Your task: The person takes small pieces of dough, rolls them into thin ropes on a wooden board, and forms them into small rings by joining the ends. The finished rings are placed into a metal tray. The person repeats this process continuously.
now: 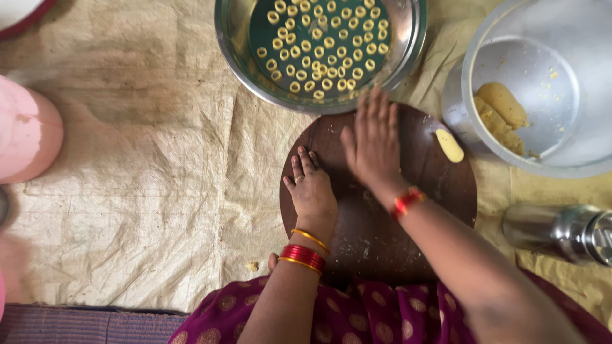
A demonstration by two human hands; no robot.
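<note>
A round dark wooden board lies in front of me on a pale sheet. My right hand presses flat on the board's far part, fingers together and stretched out; whatever is under the palm is hidden. My left hand rests on the board's left side with fingers curled down; I cannot see anything in it. A small yellow piece of dough lies on the board to the right of my right hand. Red and gold bangles circle both wrists.
A steel bowl with several small dough rings stands just beyond the board. A large steel pot with lumps of yellow dough sits at the right. A steel cylinder lies at the lower right. A pink object is at the left edge.
</note>
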